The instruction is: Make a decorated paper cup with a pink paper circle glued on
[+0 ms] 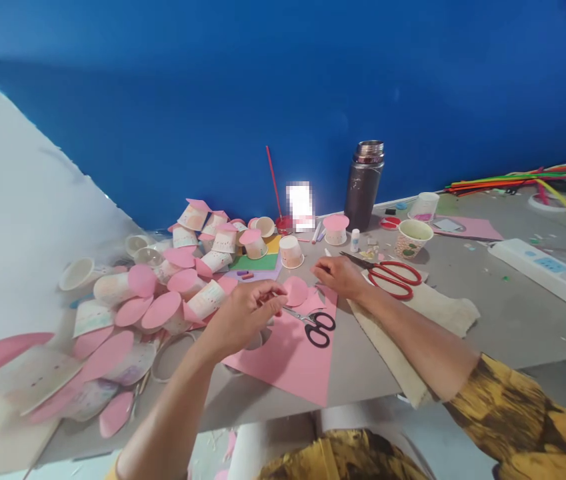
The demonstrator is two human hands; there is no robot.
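My left hand [250,313] reaches over a pink paper sheet [303,367], thumb and fingers pinched at the edge of a pink paper circle [295,291]. Small scissors with black handles [319,329] lie on the sheet between my hands, by pink offcuts. My right hand [337,275] is low over the table with its fingers curled in; what they hold, if anything, is hidden. Just behind it a small white tip [327,253] shows. Beyond my hands stands an upside-down paper cup [291,252]. Large red-handled scissors [395,279] rest on a beige cloth [443,308] beside my right wrist.
Many paper cups with pink discs [177,293] are heaped on the left. Behind are a dark thermos [364,187], a glue stick [355,240] and a disc-topped cup [335,230]. Rightward come a patterned cup [413,238], a power strip [547,267] and coloured pipe cleaners [523,179].
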